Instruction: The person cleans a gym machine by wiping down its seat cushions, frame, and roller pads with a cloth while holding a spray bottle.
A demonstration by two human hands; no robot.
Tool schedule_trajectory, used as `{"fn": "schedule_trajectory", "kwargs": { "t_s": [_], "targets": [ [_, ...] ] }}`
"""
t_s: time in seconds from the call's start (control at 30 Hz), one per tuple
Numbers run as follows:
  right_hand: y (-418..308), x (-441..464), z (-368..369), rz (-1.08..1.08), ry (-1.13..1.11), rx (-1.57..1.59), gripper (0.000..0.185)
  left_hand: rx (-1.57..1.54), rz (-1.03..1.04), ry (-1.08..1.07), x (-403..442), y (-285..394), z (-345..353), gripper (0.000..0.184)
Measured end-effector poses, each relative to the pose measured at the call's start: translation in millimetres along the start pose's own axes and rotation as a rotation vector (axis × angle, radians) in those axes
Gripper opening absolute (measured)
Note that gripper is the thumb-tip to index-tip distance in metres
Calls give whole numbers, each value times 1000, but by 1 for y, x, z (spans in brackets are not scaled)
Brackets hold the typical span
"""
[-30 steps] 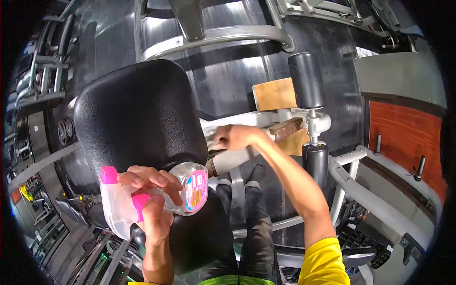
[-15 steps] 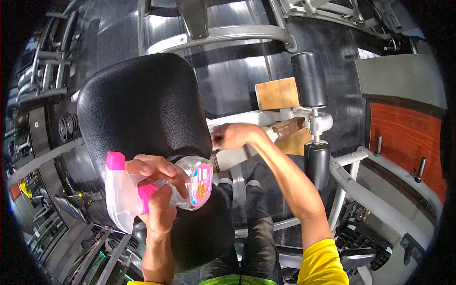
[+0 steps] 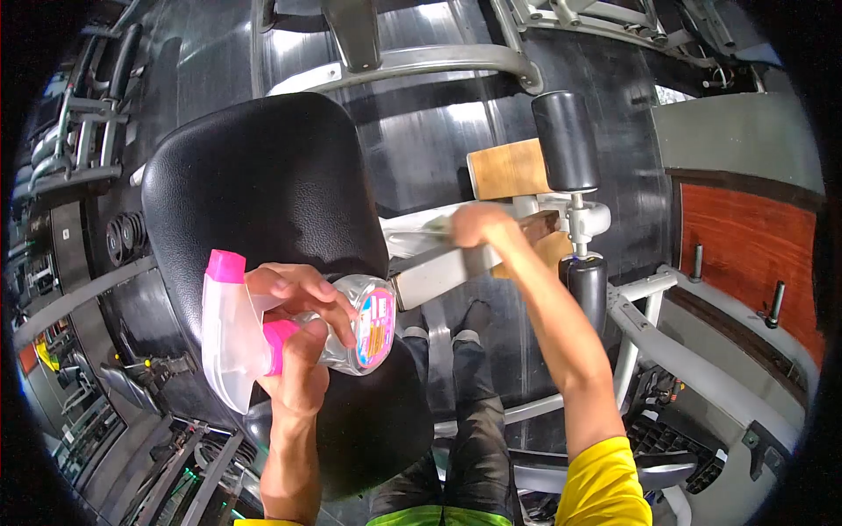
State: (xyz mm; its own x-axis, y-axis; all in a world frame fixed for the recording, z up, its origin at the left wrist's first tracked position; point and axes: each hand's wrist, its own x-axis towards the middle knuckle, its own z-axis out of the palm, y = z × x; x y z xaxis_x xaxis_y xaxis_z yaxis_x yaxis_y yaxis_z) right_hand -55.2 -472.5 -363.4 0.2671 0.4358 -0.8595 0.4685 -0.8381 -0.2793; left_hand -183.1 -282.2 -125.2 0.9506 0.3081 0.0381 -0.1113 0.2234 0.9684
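My left hand (image 3: pixel 303 329) is closed round the neck of a clear spray bottle (image 3: pixel 340 351) with a pink collar, a translucent trigger head and a pink nozzle. The bottle lies tilted on its side above a black padded seat (image 3: pixel 263 184), its coloured label facing right. My right hand (image 3: pixel 481 225) is at a white metal beam (image 3: pixel 438 273) to the right of the seat. It looks curled closed, but motion blurs the fingers, and what is under them cannot be made out.
Black foam rollers (image 3: pixel 566 145) and wooden plates (image 3: pixel 509 168) sit at the beam's right end. Grey frame bars (image 3: pixel 412 61) cross the far side. A rack with pegs (image 3: pixel 778 307) stands at right. My legs (image 3: pixel 474 377) are below the beam.
My right hand has moved right along the beam, away from the seat's edge. My left hand has shifted slightly upward with the spray bottle still in it.
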Motion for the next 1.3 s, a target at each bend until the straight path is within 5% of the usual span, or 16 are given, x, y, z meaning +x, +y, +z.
{"fn": "schedule_trajectory", "kwargs": {
  "t_s": [0.03,0.13,0.27,0.33,0.47,0.53,0.63,0.7,0.8,1.0,1.17,1.2,1.23,1.3],
  "targets": [
    [-35,-52,-36,-268,35,201,30,-3,-2,0,0,-1,1,32],
    [-74,-15,0,-855,361,393,31,54,-28,-4,-1,-1,1,34],
    [-53,-34,-15,-574,205,368,33,95,-50,-21,-2,0,-1,35],
    [-24,-23,-24,-229,-67,65,32,58,-38,-17,-1,-2,-2,34],
    [25,-13,-7,-87,-39,480,32,14,-44,-14,-1,-2,-1,35],
    [10,-4,0,131,104,26,33,19,-79,-13,-2,-3,0,38],
    [-23,-1,-4,-96,29,136,34,19,-62,-31,-1,-6,2,40],
    [-52,-29,-14,-518,146,365,31,33,-69,-41,-1,-7,2,41],
    [-51,-35,-6,-806,335,425,28,63,-67,-46,-1,-7,3,40],
    [37,-24,-6,2,-71,157,28,71,-98,-18,1,-4,6,38],
    [44,7,18,-17,54,226,33,46,-107,43,3,-5,7,38],
    [36,22,38,-199,216,319,29,58,-109,44,3,-5,8,38],
    [-2,3,4,-376,-10,241,27,56,-108,44,3,-5,8,38],
    [-48,-18,7,-776,283,505,26,80,-122,41,2,-6,8,38]
  ]
}}
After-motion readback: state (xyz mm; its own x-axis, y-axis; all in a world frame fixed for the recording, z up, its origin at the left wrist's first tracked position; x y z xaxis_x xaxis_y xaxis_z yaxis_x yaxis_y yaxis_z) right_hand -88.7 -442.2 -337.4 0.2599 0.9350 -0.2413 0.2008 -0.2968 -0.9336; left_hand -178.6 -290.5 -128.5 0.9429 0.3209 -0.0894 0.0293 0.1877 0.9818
